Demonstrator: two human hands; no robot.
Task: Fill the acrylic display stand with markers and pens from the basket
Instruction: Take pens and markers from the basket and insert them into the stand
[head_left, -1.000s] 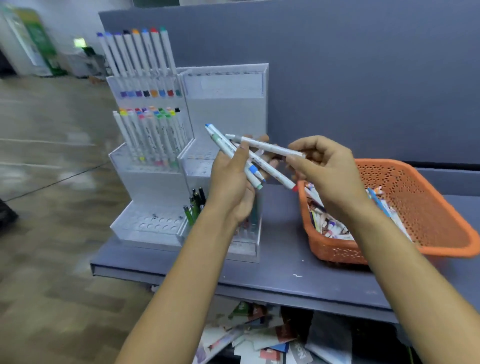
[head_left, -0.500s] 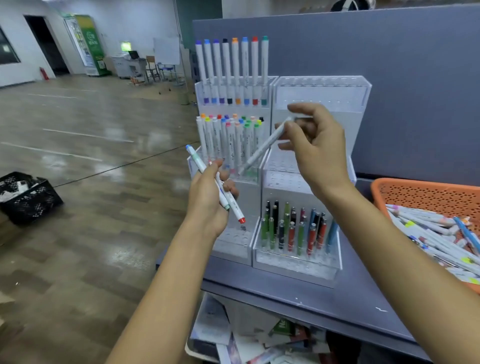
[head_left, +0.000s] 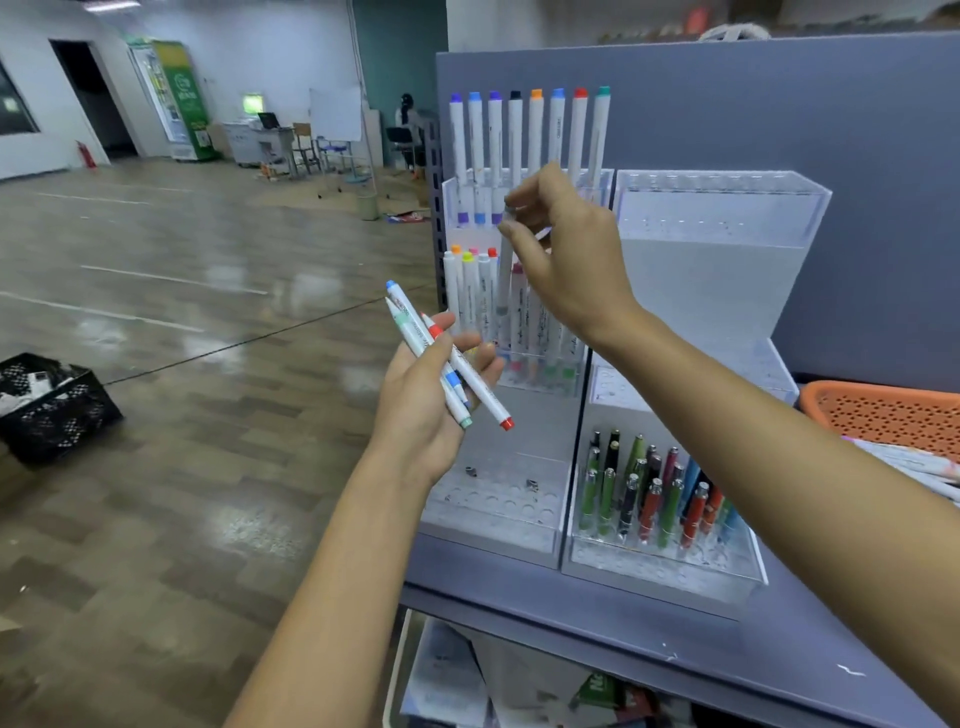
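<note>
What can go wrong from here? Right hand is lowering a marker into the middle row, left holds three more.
1. The right hand pinches its marker only near the top end. The lower tip hangs among the packed middle-row markers, so it may miss a hole or knock its neighbours askew.
2. The left hand holds three markers in a loose, fanned grip, tilted downward beside the stand. One could slip out and fall to the floor.

White markers (head_left: 535, 140) with multicoloured caps; orange perforated basket (head_left: 883, 415), right edge; black lattice crate (head_left: 57, 415), left edge; grey backboard (head_left: 779, 104).
</note>
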